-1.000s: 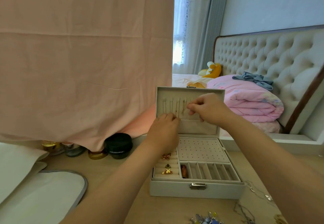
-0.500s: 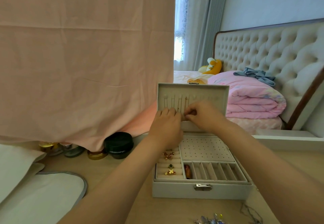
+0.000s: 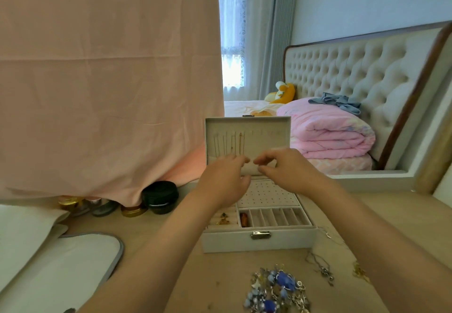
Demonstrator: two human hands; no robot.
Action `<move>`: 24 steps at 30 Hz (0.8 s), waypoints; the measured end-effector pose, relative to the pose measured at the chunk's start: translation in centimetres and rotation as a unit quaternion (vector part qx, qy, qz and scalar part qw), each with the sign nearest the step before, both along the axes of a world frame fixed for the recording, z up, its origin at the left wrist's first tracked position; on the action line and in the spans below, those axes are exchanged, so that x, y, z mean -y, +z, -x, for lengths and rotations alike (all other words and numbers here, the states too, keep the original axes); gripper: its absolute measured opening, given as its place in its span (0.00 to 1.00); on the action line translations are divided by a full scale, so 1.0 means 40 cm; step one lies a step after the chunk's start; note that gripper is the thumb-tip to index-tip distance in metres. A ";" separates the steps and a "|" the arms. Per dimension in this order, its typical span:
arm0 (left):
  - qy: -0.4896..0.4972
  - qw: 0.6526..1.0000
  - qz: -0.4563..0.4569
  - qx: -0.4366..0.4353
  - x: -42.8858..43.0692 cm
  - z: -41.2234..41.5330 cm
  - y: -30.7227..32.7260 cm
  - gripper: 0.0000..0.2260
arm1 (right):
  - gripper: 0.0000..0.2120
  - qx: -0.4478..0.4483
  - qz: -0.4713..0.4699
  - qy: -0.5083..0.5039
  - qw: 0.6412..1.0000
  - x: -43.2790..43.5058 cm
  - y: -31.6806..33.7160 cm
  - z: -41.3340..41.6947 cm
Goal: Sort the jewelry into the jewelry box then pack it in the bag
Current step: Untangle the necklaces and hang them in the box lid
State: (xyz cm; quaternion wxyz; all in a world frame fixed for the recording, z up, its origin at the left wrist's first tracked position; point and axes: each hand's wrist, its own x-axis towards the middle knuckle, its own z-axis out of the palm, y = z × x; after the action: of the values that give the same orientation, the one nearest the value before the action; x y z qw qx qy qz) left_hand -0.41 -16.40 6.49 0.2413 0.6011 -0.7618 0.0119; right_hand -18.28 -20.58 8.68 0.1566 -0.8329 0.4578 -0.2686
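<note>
Both hands are up at the jewelry box (image 3: 259, 243), which sits open on the wooden table (image 3: 151, 237) with its lid (image 3: 274, 126) standing upright. The left hand (image 3: 223, 180) and right hand (image 3: 285, 169) meet at the pocket along the bottom of the lid, with a small gap between them. The right thumb and forefinger curl toward each other. The left fingers reach onto the pocket. Whether either hand actually holds a chain, I cannot tell; it's too fine to see.

Thin chains hang in a row inside the lid. 1 gold chain (image 3: 241, 141) stands out, and the rest are too faint to count.

Down in the tray there is 1 dotted earring panel (image 3: 267, 194) and a row of narrow slots, with 1 amber piece (image 3: 244, 219) in the leftmost. 1 gold ornament (image 3: 223, 219) sits in the ring rolls beside it. 1 metal clasp (image 3: 261, 235) is on the front wall.

In front of the box lies 1 heap of blue-and-silver jewelry (image 3: 276, 290). To its right are 1 dark chain (image 3: 322, 270) and 1 gold piece (image 3: 358, 270), lying apart.

On the left, the white grey-edged bag (image 3: 85, 259) lies flat. Behind it, 4 jars peek out under the pink cloth (image 3: 110, 80), and the black jar (image 3: 160, 197) is the nearest to the box.
</note>
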 end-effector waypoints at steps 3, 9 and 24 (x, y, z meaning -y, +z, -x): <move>-0.024 0.999 -0.013 -0.043 -0.079 0.046 0.010 0.16 | 0.07 0.008 -0.006 0.009 1.000 -0.088 0.011 0.050; -0.046 0.995 -0.059 -0.059 -0.218 0.139 -0.006 0.08 | 0.03 -0.062 -0.104 0.028 0.992 -0.236 0.007 0.155; -0.117 0.984 -0.124 0.048 -0.260 0.306 -0.165 0.13 | 0.12 -0.207 -0.184 -0.050 0.959 -0.290 -0.159 0.297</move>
State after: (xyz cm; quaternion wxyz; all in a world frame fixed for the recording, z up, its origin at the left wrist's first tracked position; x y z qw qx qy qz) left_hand -12.64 -6.01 -0.13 0.1281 0.5317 -0.8331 -0.0825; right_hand -30.18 -8.97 2.32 0.1951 -0.8031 0.5629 -0.0086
